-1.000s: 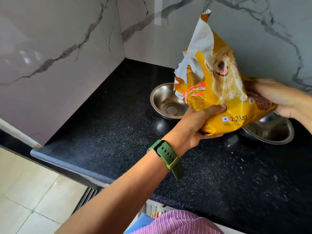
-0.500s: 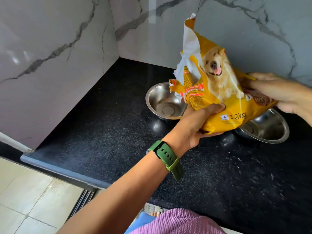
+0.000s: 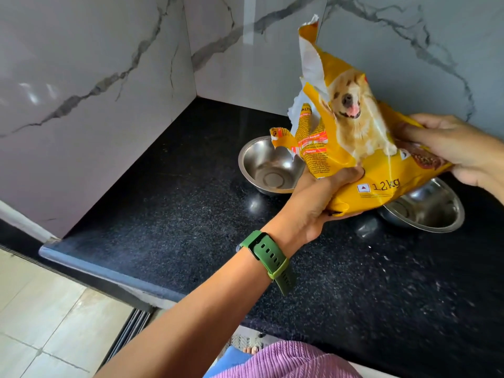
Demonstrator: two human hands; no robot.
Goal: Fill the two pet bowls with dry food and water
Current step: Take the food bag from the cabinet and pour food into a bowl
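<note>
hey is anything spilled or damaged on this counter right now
No visible spill. The yellow food bag has a ragged, torn-open top; both steel bowls look empty.

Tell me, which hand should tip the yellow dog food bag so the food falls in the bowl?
Probably the right hand. It grips the bottom end of the yellow bag, so lifting it would tilt the torn mouth down toward the left bowl. The left hand supports the bag's underside and could steady it.
</note>
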